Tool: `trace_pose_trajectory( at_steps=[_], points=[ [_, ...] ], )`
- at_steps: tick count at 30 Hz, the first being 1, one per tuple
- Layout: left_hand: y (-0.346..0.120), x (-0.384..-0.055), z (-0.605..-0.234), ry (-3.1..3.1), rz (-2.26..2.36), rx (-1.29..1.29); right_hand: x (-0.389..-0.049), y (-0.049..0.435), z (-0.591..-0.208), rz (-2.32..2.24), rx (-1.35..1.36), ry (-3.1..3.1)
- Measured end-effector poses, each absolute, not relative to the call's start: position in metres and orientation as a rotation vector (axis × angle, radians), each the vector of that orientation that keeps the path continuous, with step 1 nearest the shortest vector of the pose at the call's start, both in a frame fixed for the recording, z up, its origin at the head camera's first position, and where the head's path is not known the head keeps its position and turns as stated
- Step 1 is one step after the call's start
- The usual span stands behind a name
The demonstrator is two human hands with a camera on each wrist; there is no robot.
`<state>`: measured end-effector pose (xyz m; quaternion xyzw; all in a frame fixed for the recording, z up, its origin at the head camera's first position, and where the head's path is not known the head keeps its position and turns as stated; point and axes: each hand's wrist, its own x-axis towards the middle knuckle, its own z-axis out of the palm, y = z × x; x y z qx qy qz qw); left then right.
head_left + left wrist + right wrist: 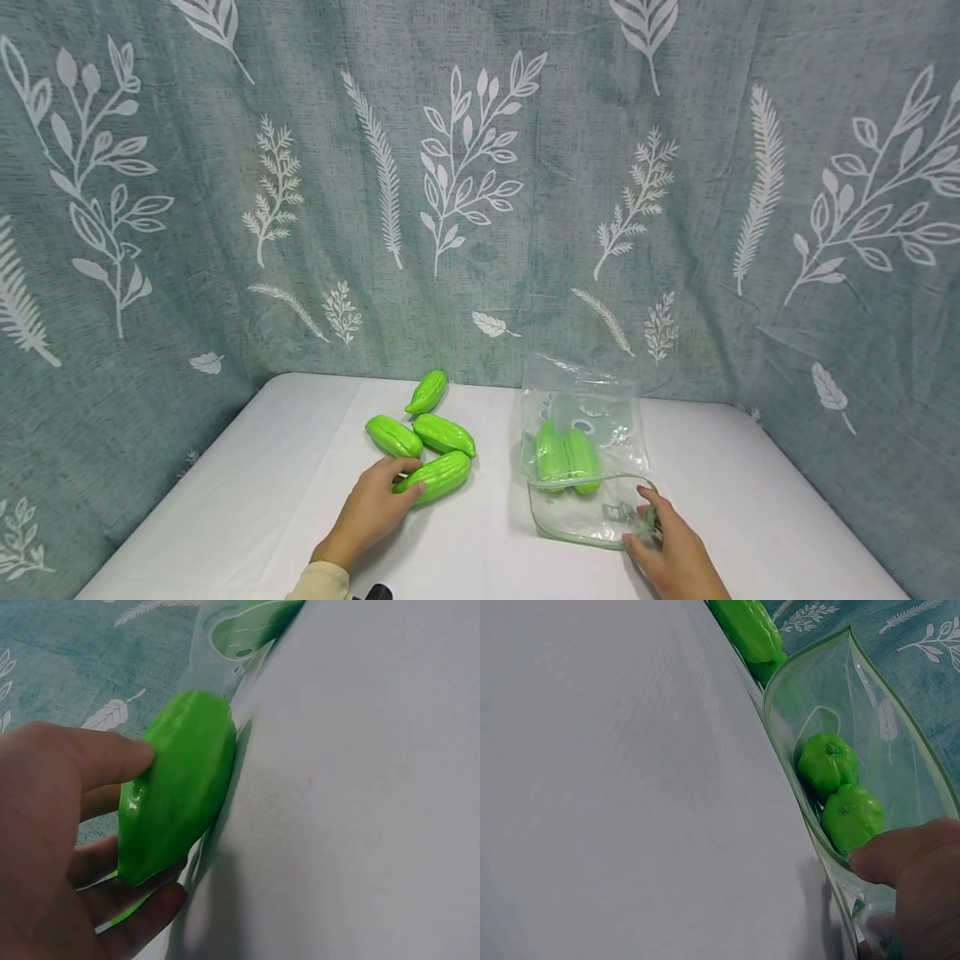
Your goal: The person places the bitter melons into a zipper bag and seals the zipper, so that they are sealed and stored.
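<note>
My left hand (378, 500) grips a glossy, bright green ribbed gourd (442, 477), thumb on one side and fingers on the other. In the left wrist view this gourd (180, 780) lies tilted across the fingers, close to the white surface. At the right, my right hand (671, 550) holds the near right corner of a clear zip bag (577, 521) with a green rim. The bag's mouth gapes toward me. Two similar gourds (829, 765) lie side by side inside it, stem ends toward the opening. Some right fingers are hidden behind the bag.
Beyond the left hand, three more green gourds (442, 435) lie on the white-covered table (495, 533), one farther back than the others. A blue-green leaf-patterned curtain (480, 167) hangs behind and along both sides. The bag's back end reaches the curtain.
</note>
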<state>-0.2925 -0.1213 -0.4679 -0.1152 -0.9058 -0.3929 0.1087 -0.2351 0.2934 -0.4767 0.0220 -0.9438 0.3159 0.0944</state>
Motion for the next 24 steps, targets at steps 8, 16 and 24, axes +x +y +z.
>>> trace_pose_trajectory(
  at_steps=[8,16,24],
  points=[
    [-0.1220,-0.2929,-0.4698,-2.650,-1.178,-0.353,-0.2348,0.2926,-0.4766,0.943,0.052,-2.806],
    [-0.1212,-0.2928,-0.4708,-2.656,-1.197,-0.362,-0.2350,0.2928,-0.4762,0.960,0.059,-2.803],
    [-0.1209,-0.2934,-0.4710,-2.659,-1.193,-0.381,-0.2353,0.2940,-0.4771,0.982,0.061,-2.801]
  ],
)
